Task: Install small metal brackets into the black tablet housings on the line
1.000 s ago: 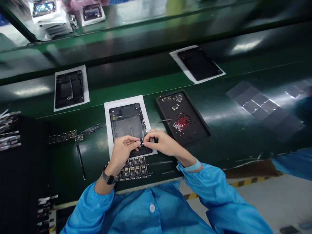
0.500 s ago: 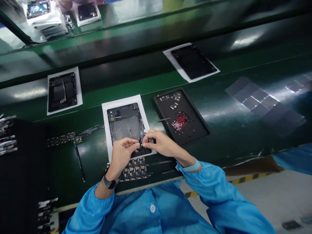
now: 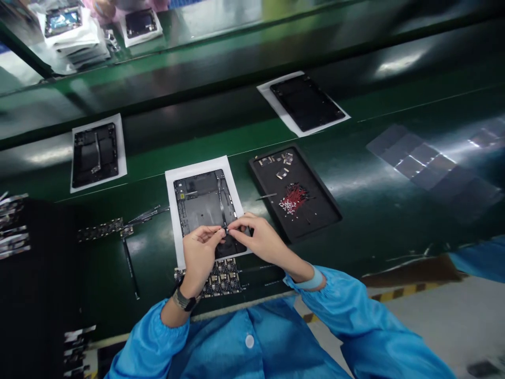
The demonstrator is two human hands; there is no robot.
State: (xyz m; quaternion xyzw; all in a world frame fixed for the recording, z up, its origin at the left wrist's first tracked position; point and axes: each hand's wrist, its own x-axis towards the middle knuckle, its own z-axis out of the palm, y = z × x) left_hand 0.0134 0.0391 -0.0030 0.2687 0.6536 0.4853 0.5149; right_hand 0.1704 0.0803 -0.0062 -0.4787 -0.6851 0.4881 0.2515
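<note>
An open black tablet housing (image 3: 201,210) lies on a white sheet (image 3: 170,210) in front of me. A thin dark ribbon cable (image 3: 221,197) runs down the housing's right side to my fingertips. My left hand (image 3: 200,250) is closed in a pinch at the cable's lower end, thumb against forefinger. From the right, my right hand (image 3: 258,237) pinches the same end, its fingertips almost touching the left ones. The small end piece between them is mostly hidden. Below the housing, partly behind my left wrist, lie several small circuit boards (image 3: 223,279).
To the right stands a black tray (image 3: 315,195) with red-and-black wires (image 3: 295,197) and small boards; tweezers (image 3: 266,197) lie at its edge. Two more housings (image 3: 97,155) (image 3: 307,102) rest on the belt beyond. Clear films (image 3: 430,163) lie at right, circuit boards (image 3: 100,230) at left.
The ribbon cable now stretches visibly from the housing's top to my fingers. Both hands stay together at nearly the same spot. The two housings on the belt have shifted slightly left.
</note>
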